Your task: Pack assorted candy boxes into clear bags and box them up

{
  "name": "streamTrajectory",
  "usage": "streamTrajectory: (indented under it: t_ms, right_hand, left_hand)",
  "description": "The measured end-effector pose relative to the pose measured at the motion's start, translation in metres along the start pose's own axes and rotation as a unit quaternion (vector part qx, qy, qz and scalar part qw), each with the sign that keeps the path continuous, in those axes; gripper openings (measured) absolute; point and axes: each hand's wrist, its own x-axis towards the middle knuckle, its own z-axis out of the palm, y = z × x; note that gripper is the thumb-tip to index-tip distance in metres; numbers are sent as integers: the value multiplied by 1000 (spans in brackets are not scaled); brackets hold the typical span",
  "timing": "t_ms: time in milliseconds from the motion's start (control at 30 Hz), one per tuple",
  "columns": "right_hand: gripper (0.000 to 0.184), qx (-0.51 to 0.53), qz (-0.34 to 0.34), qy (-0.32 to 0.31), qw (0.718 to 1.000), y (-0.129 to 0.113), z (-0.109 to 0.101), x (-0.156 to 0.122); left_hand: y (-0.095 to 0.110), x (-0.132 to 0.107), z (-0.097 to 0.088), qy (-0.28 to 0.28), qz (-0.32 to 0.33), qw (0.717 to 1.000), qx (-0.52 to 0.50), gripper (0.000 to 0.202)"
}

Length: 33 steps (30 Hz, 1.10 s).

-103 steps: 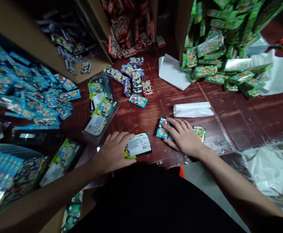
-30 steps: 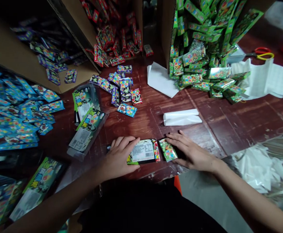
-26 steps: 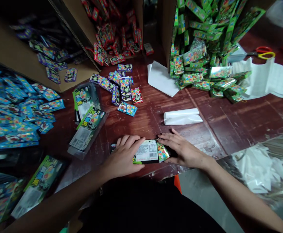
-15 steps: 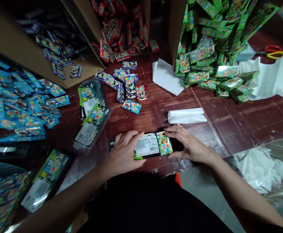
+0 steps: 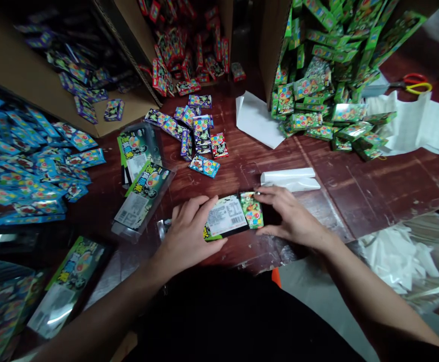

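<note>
In front of my body, my left hand (image 5: 188, 230) is closed around the left part of a black-and-green printed package (image 5: 227, 216) with a white barcode label facing up. At its right end sits a small green candy box (image 5: 251, 210), upright face showing, tight against the package. My right hand (image 5: 293, 217) pinches this box between thumb and fingers at its right side. Whether the box is partly inside the package I cannot tell. Two similar clear-cased packages, the nearer one (image 5: 143, 193) overlapping the other, lie to the left.
Blue boxes (image 5: 42, 171) are heaped at left. Cartons behind hold purple boxes (image 5: 86, 108), red boxes (image 5: 174, 48) and green boxes (image 5: 317, 83). A rolled white sheet (image 5: 289, 178) lies beyond my right hand. Scissors (image 5: 415, 84) rest at far right; a plastic bag (image 5: 400, 261) hangs by the table edge.
Both hands have shifted slightly away from my body with the package and the green box. The package is now tilted a little, its right end farther from me.
</note>
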Motion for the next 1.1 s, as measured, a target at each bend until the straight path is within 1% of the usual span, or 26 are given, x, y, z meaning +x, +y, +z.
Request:
streamTrajectory:
  t_ms: [33, 100, 133, 167, 200, 233, 300, 333, 367, 400, 467, 500, 567, 600, 633, 700, 767, 800, 833, 900, 967, 1033, 1100]
  right_hand:
    - [77, 15, -12, -43, 999, 0, -2, 2]
    - [75, 38, -28, -105, 993, 0, -4, 6]
    - [76, 46, -31, -123, 991, -1, -3, 8]
    - [78, 51, -26, -127, 990, -3, -1, 10]
    - [79, 54, -10, -111, 992, -5, 3, 12]
    - [79, 57, 17, -74, 995, -8, 8, 14]
    - [72, 85, 87, 30, 992, -16, 22, 16]
    - [67, 119, 119, 75, 983, -19, 30, 16]
    - [62, 163, 145, 106, 970, -22, 37, 16]
    - [57, 210, 166, 124, 956, -24, 43, 16]
    - [46, 277, 201, 127, 931, -26, 50, 14]
    - [40, 290, 214, 122, 925, -26, 52, 13]
    - [30, 295, 227, 101, 923, -24, 54, 11]
    - [29, 300, 229, 92, 921, -24, 55, 11]
    - [31, 310, 229, 93, 918, -24, 58, 10]
    - [42, 330, 238, 133, 904, -26, 64, 8]
    - [46, 330, 259, 178, 890, -31, 72, 7]
    - [43, 326, 269, 184, 887, -34, 75, 7]
    - [39, 324, 278, 175, 887, -36, 77, 7]
    - [32, 325, 283, 136, 892, -39, 77, 8]
    - [27, 313, 262, 125, 904, -39, 74, 11]
    - [21, 290, 234, 151, 916, -38, 71, 15]
    - [21, 291, 233, 184, 909, -37, 68, 19]
  left_hand:
    - [2, 0, 2, 1, 4, 1000, 2, 82]
    - [8, 0, 7, -3, 6, 1000, -9, 83]
    - [12, 0, 10, -4, 0, 1000, -27, 85]
    - [16, 2, 14, 0, -15, 999, -52, 88]
    - [21, 3, 17, 13, -38, 996, -82, 92]
    - [25, 5, 20, 32, -66, 991, -115, 96]
    - [31, 9, 26, 75, -111, 975, -179, 105]
    - [33, 11, 28, 90, -122, 967, -207, 106]
    - [33, 12, 29, 97, -126, 959, -233, 102]
    - [32, 13, 30, 96, -128, 952, -263, 94]
    - [26, 14, 32, 68, -129, 928, -342, 75]
    - [21, 14, 32, 44, -129, 912, -387, 70]
    - [13, 15, 30, -16, -120, 878, -463, 66]
    - [8, 15, 28, -44, -113, 866, -485, 66]
    - [4, 16, 26, -64, -106, 859, -496, 64]
    - [-3, 19, 21, -83, -94, 855, -503, 58]
    - [-10, 22, 16, -84, -83, 856, -504, 50]
    - [-13, 24, 14, -82, -81, 859, -499, 45]
    - [-15, 26, 13, -75, -83, 866, -487, 39]
    - [-18, 30, 12, -43, -89, 887, -451, 25]
    - [-19, 34, 13, -1, -93, 898, -430, 19]
    - [-17, 38, 14, 32, -107, 887, -448, 15]
    - [-15, 42, 13, 45, -129, 866, -481, 19]
